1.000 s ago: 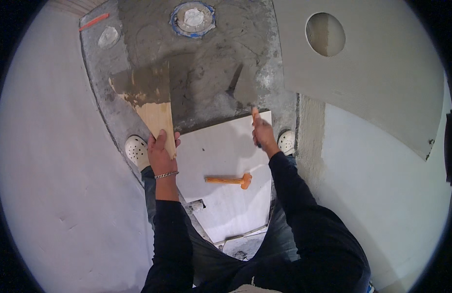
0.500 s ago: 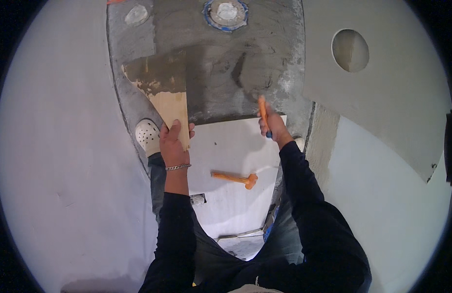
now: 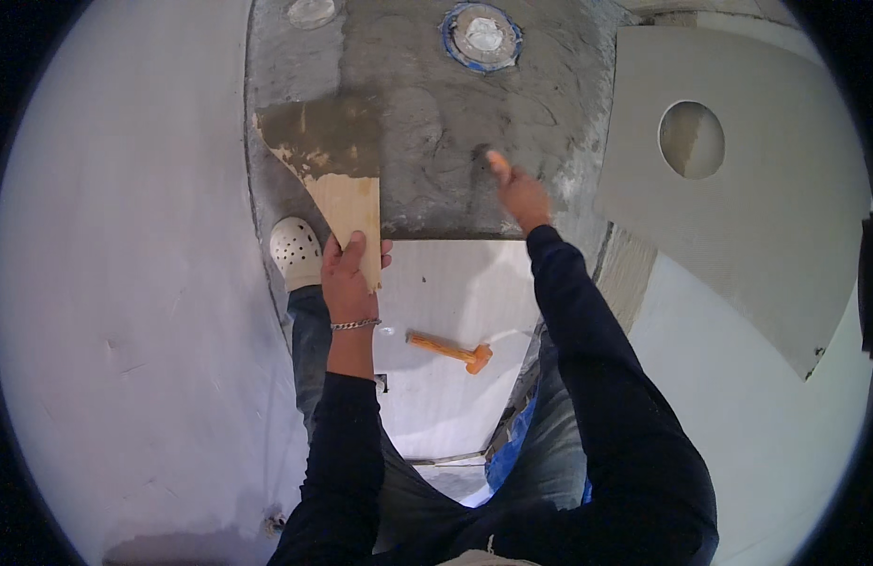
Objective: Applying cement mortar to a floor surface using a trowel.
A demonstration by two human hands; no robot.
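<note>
Mortar bed (image 3: 427, 141), grey and rough, fills the floor ahead between pale walls. To its right lies a large grey tile (image 3: 766, 217) with a round hole cut through it, set at a slant and lapping the edge of the wet patch. Nearer the person, a white tile (image 3: 455, 292) lies flat, its far edge meeting the mortar. At the top of the grey patch sits a round drain fitting (image 3: 482, 34) with a blue ring around it.

A wooden board (image 3: 328, 170), wedge-shaped and smeared with mortar over its far end, sticks out over the bed; its bare near end is clamped in the left hand (image 3: 351, 274), thumb on top, a chain bracelet (image 3: 356, 324) at the wrist. The right hand (image 3: 519, 193) reaches over the mortar, closed around an orange handle whose dark working end meets the wet surface; the tool itself is mostly hidden. An orange mallet (image 3: 448, 349) rests loose on the white tile between the two arms. A white perforated clog (image 3: 295, 251) stands just left of the left hand.
</note>
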